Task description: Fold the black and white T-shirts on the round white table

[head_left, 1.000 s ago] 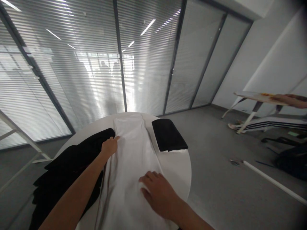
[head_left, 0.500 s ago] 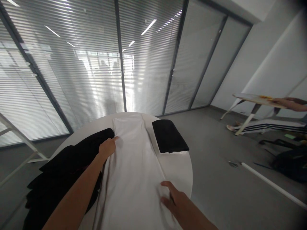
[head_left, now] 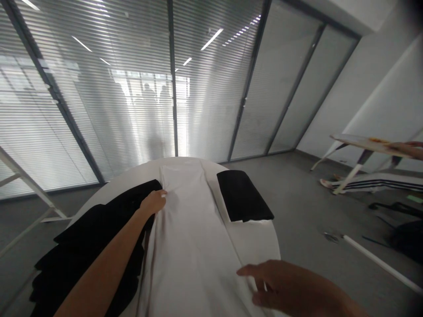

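A long piece of white clothing (head_left: 191,237) lies lengthwise over the round table, narrower at its far end; its exact kind cannot be told. My left hand (head_left: 154,202) pinches its left edge near the far end, with a bit of white fabric showing at the fingertips. Over the near right edge is my right hand (head_left: 284,284), fingers apart and thumb separate, holding nothing. Several black garments (head_left: 89,237) are heaped on the left, partly under my left forearm. A neatly folded black garment (head_left: 243,196) lies to the right of the white one.
The white round table (head_left: 264,242) ends just right of the folded black garment. Beyond it stand glass partitions with blinds (head_left: 208,101). At right, a person's hand (head_left: 405,149) rests over another table (head_left: 360,141). A white pole (head_left: 380,262) lies on the floor.
My right hand has moved right and nearer to me, its fingers wider apart. My left hand stays at the far left edge, its index finger now drawn in. The view has shifted slightly left.
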{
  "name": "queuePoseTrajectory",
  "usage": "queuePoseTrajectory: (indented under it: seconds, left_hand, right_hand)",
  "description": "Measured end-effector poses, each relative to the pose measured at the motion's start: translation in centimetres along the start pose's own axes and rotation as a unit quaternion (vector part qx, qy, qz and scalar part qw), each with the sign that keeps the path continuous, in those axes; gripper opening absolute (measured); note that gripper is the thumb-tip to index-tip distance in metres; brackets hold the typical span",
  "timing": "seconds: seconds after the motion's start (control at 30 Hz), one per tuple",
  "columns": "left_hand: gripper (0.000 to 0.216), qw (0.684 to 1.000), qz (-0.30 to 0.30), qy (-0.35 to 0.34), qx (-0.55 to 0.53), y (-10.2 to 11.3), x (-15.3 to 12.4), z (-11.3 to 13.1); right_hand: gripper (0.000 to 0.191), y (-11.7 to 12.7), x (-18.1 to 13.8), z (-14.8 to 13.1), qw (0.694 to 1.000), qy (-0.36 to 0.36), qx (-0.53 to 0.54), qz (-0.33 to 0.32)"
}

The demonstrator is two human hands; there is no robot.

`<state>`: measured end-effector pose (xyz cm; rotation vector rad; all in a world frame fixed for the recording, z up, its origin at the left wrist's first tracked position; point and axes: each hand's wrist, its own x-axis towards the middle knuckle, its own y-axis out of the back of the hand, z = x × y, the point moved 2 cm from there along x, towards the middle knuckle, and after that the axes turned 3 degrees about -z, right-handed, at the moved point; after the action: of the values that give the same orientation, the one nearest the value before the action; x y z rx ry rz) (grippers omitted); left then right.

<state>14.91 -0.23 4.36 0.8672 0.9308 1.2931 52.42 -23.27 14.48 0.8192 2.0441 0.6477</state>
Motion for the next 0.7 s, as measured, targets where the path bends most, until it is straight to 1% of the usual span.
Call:
queuePoseTrajectory:
  seconds: [0.1,0.2,0.27,0.33,0.4,0.47,0.53,0.6,0.63,0.67,0.7]
  left_hand:
    - [0.028,0.998,0.030,0.019,-0.047,0.6,1.6,0.1]
    - [0.024,0.992,0.062,0.058,-0.090,0.9,3.1,0.0]
    - [0.020,0.986,0.070,0.086,-0.125,1.0,4.1,-0.2]
    - [0.018,0.976,0.059,0.120,-0.171,1.2,5.2,-0.5]
    - [0.017,0.961,0.037,0.159,-0.225,1.7,6.3,-0.8]
    - [0.016,0.941,0.017,0.188,-0.281,2.4,7.5,-1.1]
    - [0.014,0.922,0.005,0.203,-0.331,3.2,8.6,-1.3]
    - [0.013,0.905,0.002,0.209,-0.370,3.9,9.7,-1.5]
    - [0.013,0.899,0.003,0.211,-0.384,4.1,10.2,-1.5]
    - [0.013,0.895,0.004,0.211,-0.394,4.1,10.8,-1.4]
    - [0.014,0.892,0.004,0.210,-0.400,4.0,11.4,-1.3]
  right_hand:
    - [0.044,3.5,4.2,-1.6,0.996,0.060,-0.017,0.060]
    - [0.042,6.0,10.6,-3.9,0.988,0.118,-0.042,0.094]
    - [0.042,7.2,15.1,-5.3,0.978,0.133,-0.067,0.144]
    - [0.040,8.3,19.4,-6.2,0.970,0.128,-0.097,0.182]
    - [0.035,9.6,22.9,-6.6,0.968,0.129,-0.113,0.182]
    - [0.026,11.3,25.5,-6.7,0.974,0.116,-0.097,0.167]
    - [0.019,13.6,27.4,-6.5,0.980,0.099,-0.068,0.160]
    - [0.017,15.9,28.9,-6.2,0.983,0.088,-0.048,0.157]
    - [0.018,17.0,29.6,-6.0,0.985,0.081,-0.033,0.148]
    - [0.019,18.0,30.3,-5.8,0.988,0.075,0.006,0.135]
    - [0.020,18.8,31.1,-5.5,0.988,0.071,0.068,0.118]
